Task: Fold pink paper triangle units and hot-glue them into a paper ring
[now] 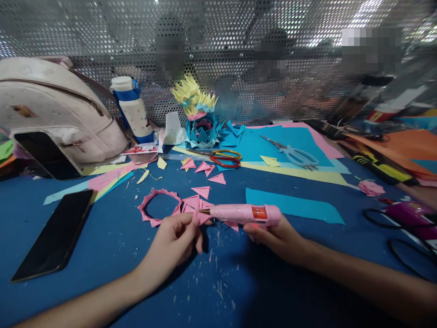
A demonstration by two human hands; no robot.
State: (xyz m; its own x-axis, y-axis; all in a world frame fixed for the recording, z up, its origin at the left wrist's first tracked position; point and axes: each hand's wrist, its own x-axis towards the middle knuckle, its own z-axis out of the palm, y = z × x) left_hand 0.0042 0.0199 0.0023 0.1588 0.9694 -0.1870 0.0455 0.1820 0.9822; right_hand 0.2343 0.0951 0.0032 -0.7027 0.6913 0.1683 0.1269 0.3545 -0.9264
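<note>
My right hand (273,234) is wrapped round a pink glue gun (235,213), which lies level and points left. Its metal nozzle touches or nearly touches a small folded pink paper piece (195,214), pinched between the fingers of my left hand (177,237). Just left of that hand, a ring of folded pink paper points (145,202) rests on the table. Several loose pink paper triangles (201,192) are scattered behind the glue gun. Farther back stands a paper model (201,130) of folded blue, pink and yellow points.
A blue paper strip (293,207) lies behind my right hand. Red-yellow scissors (225,158) and light blue scissors (297,155) sit farther back. Two phones, one flat (56,234), a white bottle (131,111) and a backpack (61,105) occupy the left. A black cable (392,223) loops at right.
</note>
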